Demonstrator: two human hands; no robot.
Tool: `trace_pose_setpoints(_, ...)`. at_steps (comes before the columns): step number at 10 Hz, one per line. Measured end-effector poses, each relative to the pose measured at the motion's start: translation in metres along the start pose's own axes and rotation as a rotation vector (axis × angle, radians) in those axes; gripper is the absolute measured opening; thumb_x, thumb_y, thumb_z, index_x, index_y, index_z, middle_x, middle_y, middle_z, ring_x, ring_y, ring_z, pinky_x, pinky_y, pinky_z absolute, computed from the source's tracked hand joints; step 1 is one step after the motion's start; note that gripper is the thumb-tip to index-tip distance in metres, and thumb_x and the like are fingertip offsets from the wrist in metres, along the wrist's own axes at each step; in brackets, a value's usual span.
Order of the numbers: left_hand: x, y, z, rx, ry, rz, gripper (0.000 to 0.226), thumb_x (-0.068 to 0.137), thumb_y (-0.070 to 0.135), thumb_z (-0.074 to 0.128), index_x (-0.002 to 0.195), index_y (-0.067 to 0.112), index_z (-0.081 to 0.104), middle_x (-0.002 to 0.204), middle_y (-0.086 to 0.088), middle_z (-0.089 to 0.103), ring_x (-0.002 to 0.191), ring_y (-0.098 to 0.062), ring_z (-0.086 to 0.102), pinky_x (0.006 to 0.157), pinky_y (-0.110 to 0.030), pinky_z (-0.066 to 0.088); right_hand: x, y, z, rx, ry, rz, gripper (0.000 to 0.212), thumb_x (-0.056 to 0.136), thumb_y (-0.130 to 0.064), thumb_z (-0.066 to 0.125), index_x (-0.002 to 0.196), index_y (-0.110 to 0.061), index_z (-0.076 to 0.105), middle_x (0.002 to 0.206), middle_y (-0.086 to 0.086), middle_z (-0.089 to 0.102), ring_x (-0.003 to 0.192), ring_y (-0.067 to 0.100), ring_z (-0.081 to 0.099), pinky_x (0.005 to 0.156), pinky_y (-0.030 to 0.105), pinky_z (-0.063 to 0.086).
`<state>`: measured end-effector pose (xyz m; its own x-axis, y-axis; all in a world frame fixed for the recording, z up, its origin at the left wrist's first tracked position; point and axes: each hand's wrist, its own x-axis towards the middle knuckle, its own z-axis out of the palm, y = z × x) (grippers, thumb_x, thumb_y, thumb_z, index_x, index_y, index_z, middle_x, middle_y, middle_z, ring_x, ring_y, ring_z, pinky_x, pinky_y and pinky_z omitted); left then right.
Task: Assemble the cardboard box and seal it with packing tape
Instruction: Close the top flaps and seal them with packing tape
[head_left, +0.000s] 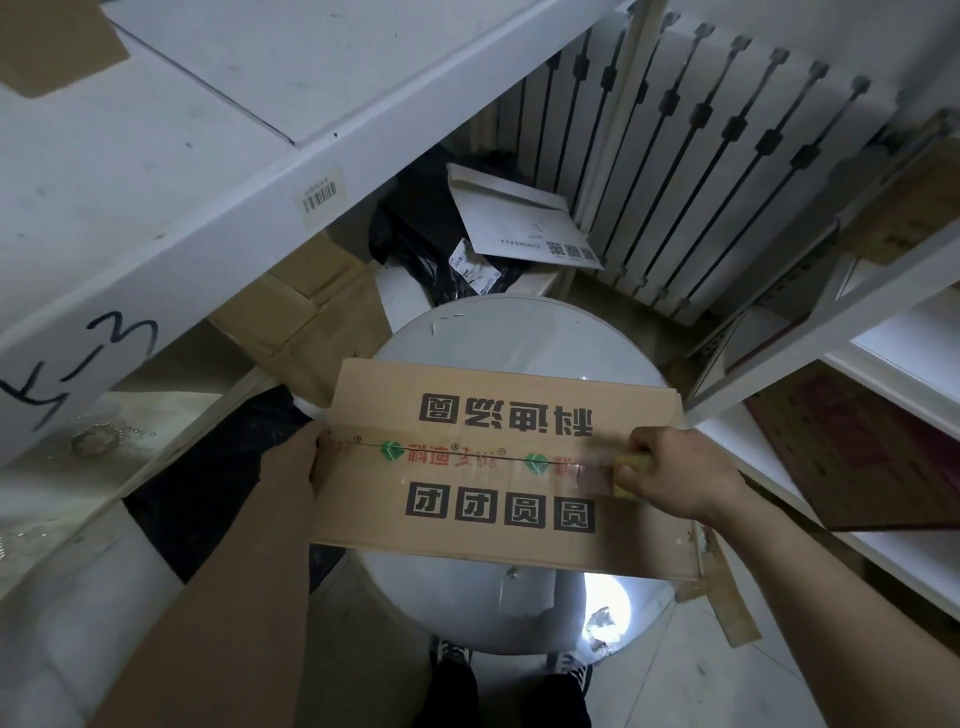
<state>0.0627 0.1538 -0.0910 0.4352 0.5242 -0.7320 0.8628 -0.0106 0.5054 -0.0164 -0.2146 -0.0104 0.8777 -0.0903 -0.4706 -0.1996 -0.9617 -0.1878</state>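
A brown cardboard box (498, 410) with black printed characters lies flaps-closed on a round white table (519, 332). A strip of clear printed packing tape (452, 454) runs along the centre seam from the left edge toward the right. My left hand (311, 457) holds the box's left end, fingers over the edge where the tape starts. My right hand (675, 473) grips a yellowish roll of tape (631, 467) near the box's right end, low over the seam. The roll is mostly hidden by my fingers.
White shelving (156, 171) stands at left and white shelves (883, 364) at right, close on both sides. Behind the table lie a black bag (431, 249), a white envelope box (519, 223) and flattened cardboard (306, 312). A radiator (701, 156) is at the back. My feet show below the table.
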Motion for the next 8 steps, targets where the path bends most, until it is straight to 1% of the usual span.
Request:
trace_pose_setpoints(1, 0.006, -0.004, 0.006, -0.013, -0.053, -0.017, 0.054, 0.089, 0.03, 0.064, 0.129, -0.003, 0.051, 0.129, -0.014, 0.055, 0.119, -0.034, 0.051, 0.1, -0.041, 0.043, -0.001, 0.003, 0.002, 0.01, 0.004, -0.007, 0.015, 0.085, -0.04, 0.057, 0.082, -0.027, 0.05, 0.082, 0.0, 0.054, 0.079, 0.021, 0.053, 0.057, 0.028, 0.036)
trace_pose_setpoints(2, 0.014, -0.006, 0.014, 0.024, -0.118, -0.001, 0.047, 0.095, 0.027, 0.059, 0.13, -0.004, 0.053, 0.132, -0.019, 0.054, 0.123, -0.035, 0.049, 0.106, -0.042, 0.04, 0.0, 0.008, 0.005, 0.05, 0.003, -0.001, 0.014, 0.084, -0.04, 0.058, 0.084, -0.026, 0.054, 0.084, 0.0, 0.056, 0.082, 0.021, 0.055, 0.063, 0.03, 0.041)
trace_pose_setpoints(3, 0.009, -0.011, 0.018, 0.245, 0.01, 0.127, 0.036, 0.103, 0.023, 0.044, 0.098, -0.008, 0.062, 0.092, -0.02, 0.058, 0.103, -0.037, 0.055, 0.085, -0.037, 0.044, 0.001, 0.01, 0.005, 0.092, 0.016, -0.003, 0.013, 0.085, -0.037, 0.06, 0.085, -0.025, 0.056, 0.084, 0.001, 0.056, 0.083, 0.021, 0.053, 0.061, 0.029, 0.039)
trace_pose_setpoints(4, -0.011, -0.021, 0.025, 0.298, 0.463, 0.376, 0.024, 0.1, 0.017, 0.044, 0.098, -0.001, 0.06, 0.102, -0.021, 0.058, 0.104, -0.036, 0.052, 0.082, -0.037, 0.042, 0.0, 0.013, 0.003, 0.124, 0.027, -0.018, 0.014, 0.085, -0.035, 0.06, 0.084, -0.023, 0.054, 0.083, 0.001, 0.054, 0.081, 0.02, 0.051, 0.054, 0.023, 0.032)
trace_pose_setpoints(5, -0.062, -0.023, 0.047, 0.352, 0.495, 0.927, 0.026, 0.097, 0.018, 0.044, 0.119, 0.009, 0.056, 0.123, -0.014, 0.053, 0.11, -0.024, 0.046, 0.088, -0.039, 0.042, -0.001, 0.021, 0.003, 0.148, 0.023, -0.04, 0.018, 0.085, -0.041, 0.06, 0.075, -0.029, 0.05, 0.082, 0.001, 0.057, 0.077, 0.018, 0.052, 0.053, 0.024, 0.031)
trace_pose_setpoints(6, -0.113, -0.041, 0.088, 0.861, -0.037, 1.359, 0.052, 0.102, 0.037, 0.033, 0.148, 0.014, 0.032, 0.155, -0.005, 0.032, 0.142, -0.022, 0.027, 0.118, -0.042, 0.023, -0.005, 0.029, 0.002, 0.187, 0.042, -0.031, 0.027, 0.082, -0.055, 0.058, 0.073, -0.03, 0.053, 0.08, -0.002, 0.058, 0.076, 0.017, 0.055, 0.057, 0.027, 0.037)
trace_pose_setpoints(7, -0.136, -0.057, 0.124, 1.22, -0.324, 1.498, 0.075, 0.099, 0.058, 0.017, 0.153, 0.016, -0.015, 0.159, 0.0, -0.024, 0.146, -0.017, -0.022, 0.12, -0.037, -0.01, -0.01, 0.038, 0.001, 0.233, 0.072, -0.01, 0.036, 0.081, -0.06, 0.059, 0.075, -0.025, 0.059, 0.076, -0.003, 0.059, 0.075, 0.017, 0.056, 0.06, 0.03, 0.04)
trace_pose_setpoints(8, -0.141, -0.062, 0.154, 1.331, -0.404, 1.489, 0.091, 0.092, 0.069, 0.019, 0.148, 0.014, -0.026, 0.155, -0.001, -0.035, 0.142, -0.016, -0.033, 0.12, -0.037, -0.012, -0.013, 0.047, 0.0, 0.342, 0.071, -0.006, 0.035, 0.082, -0.055, 0.063, 0.068, -0.024, 0.056, 0.069, -0.005, 0.056, 0.069, 0.014, 0.053, 0.059, 0.03, 0.037)
